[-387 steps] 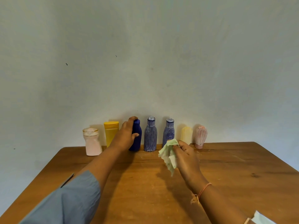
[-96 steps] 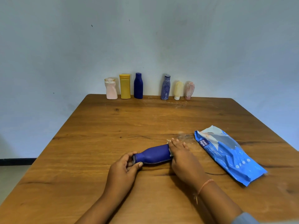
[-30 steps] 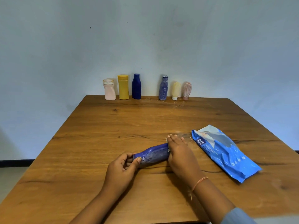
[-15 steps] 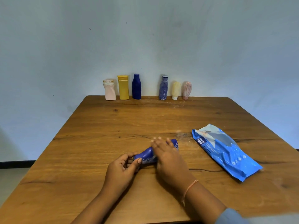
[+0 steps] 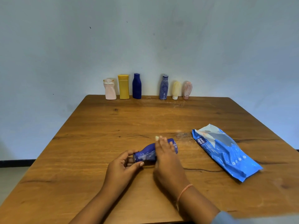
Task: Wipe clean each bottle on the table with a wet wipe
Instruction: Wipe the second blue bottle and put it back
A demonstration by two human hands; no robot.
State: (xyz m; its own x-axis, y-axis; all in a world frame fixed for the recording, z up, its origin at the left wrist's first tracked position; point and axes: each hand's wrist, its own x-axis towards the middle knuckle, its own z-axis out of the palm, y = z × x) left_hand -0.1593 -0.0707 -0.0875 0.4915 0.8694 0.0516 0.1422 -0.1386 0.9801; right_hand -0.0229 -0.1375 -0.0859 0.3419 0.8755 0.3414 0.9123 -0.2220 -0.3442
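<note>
A dark blue bottle (image 5: 148, 151) with white smears lies on its side on the wooden table (image 5: 105, 126), near the front. My left hand (image 5: 123, 167) pinches its cap end between thumb and fingers. My right hand (image 5: 166, 159) lies over the bottle's body and holds a wet wipe (image 5: 156, 137) against it; only a pale tip of the wipe shows past the fingertips. The bottle's base (image 5: 176, 147) shows to the right of my fingers.
Along the far edge by the wall stand a pink-white bottle (image 5: 110, 89), a yellow bottle (image 5: 123, 87), a dark blue bottle (image 5: 136, 86), a streaked blue bottle (image 5: 163, 87), a cream bottle (image 5: 176, 90) and a pink bottle (image 5: 187, 90). A blue wipes pack (image 5: 226, 152) lies at the right.
My right hand has slid left along the lying bottle, from its base toward the middle, uncovering the base. My left hand stays on the cap end.
</note>
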